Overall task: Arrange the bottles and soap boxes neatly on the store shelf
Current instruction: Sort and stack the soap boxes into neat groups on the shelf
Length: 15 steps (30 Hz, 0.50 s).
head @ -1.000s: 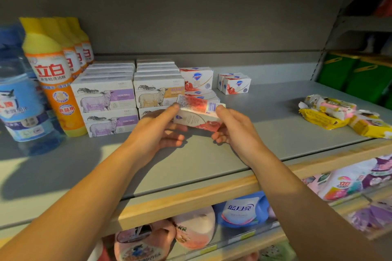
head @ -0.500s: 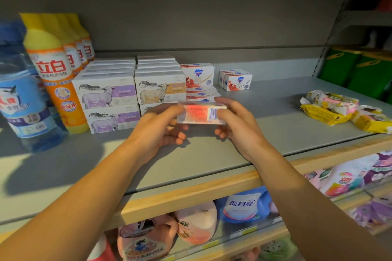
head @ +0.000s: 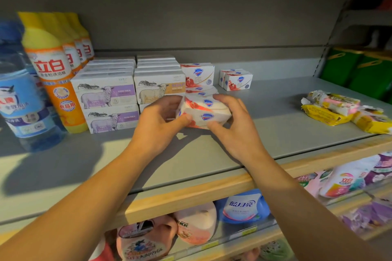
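A white and red soap box (head: 204, 111) with a blue shield logo is held between both hands just above the grey shelf (head: 275, 125). My left hand (head: 161, 123) grips its left end, thumb on the front. My right hand (head: 233, 125) grips its right end. Behind it lie more boxes of the same kind (head: 198, 77), and a pair (head: 237, 79) stands apart to the right. Sheep-print soap boxes (head: 106, 95) are stacked in rows at the left. Yellow-capped orange bottles (head: 53, 70) stand in a line beside them.
A blue water bottle (head: 19, 99) stands at the far left. Yellow and pink wrapped packets (head: 339, 110) lie loose at the shelf's right end. Green containers (head: 360, 70) sit beyond. Pouches and bottles (head: 241, 207) fill the lower shelf under the wooden edge.
Both hands have turned the soap box, so its logo faces now show, and carried it slightly back toward the stacked boxes.
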{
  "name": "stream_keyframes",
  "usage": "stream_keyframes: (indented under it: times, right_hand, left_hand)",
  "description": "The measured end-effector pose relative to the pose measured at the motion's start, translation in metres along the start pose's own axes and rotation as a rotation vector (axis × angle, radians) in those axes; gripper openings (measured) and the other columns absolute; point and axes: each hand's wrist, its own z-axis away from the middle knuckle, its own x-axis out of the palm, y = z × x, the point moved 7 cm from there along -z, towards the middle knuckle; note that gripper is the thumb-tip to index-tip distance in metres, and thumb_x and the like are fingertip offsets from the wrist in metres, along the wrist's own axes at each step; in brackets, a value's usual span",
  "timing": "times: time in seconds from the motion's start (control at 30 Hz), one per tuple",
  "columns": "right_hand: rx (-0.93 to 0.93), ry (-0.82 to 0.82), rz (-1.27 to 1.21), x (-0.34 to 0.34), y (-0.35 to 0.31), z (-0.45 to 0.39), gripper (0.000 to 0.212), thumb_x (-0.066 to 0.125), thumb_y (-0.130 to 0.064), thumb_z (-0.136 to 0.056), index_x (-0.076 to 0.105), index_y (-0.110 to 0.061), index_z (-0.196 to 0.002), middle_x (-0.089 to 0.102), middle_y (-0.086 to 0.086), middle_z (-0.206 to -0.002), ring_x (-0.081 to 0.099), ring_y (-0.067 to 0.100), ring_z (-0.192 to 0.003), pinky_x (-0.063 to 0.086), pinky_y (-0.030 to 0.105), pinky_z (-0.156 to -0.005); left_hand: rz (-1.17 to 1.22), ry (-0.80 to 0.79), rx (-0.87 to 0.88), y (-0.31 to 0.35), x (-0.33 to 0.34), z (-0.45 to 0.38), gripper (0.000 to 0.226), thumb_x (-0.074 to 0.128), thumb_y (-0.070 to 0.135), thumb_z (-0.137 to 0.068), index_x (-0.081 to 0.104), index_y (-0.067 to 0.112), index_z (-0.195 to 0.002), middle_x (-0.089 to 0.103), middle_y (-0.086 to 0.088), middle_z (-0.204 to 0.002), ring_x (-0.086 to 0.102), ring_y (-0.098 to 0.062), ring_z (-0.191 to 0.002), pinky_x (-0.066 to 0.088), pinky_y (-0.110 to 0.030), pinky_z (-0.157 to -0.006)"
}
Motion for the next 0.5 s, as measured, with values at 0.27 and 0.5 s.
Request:
stream_keyframes:
  times: [0.27,0.5]
  right_hand:
    - [-0.075,0.038,0.122,-0.003,-0.007,0.002,0.046,0.072,-0.008,-0.084,0.059,-0.023,-0.125,0.051,-0.011,-0.117,0.048,-0.005,-0.106,0.038,-0.002,-0.078]
    - [-0.038,0.204,0.129,-0.031,-0.002,-0.004,0.045,0.067,-0.005,-0.087,0.059,-0.019,-0.128,0.048,-0.008,-0.121,0.048,-0.005,-0.103,0.036,-0.001,-0.084]
  left_hand:
    - [0.023,-0.004,0.113,0.005,0.002,0.001,0.05,0.078,0.002,-0.078,0.062,0.041,-0.105,0.069,0.032,-0.1,0.066,0.005,-0.095,0.05,-0.009,-0.074]
    - [-0.527,-0.018,-0.066,-0.017,0.002,-0.001,0.02,0.073,0.041,-0.082,0.067,0.03,-0.098,0.067,0.02,-0.092,0.065,-0.004,-0.088,0.048,-0.02,-0.076]
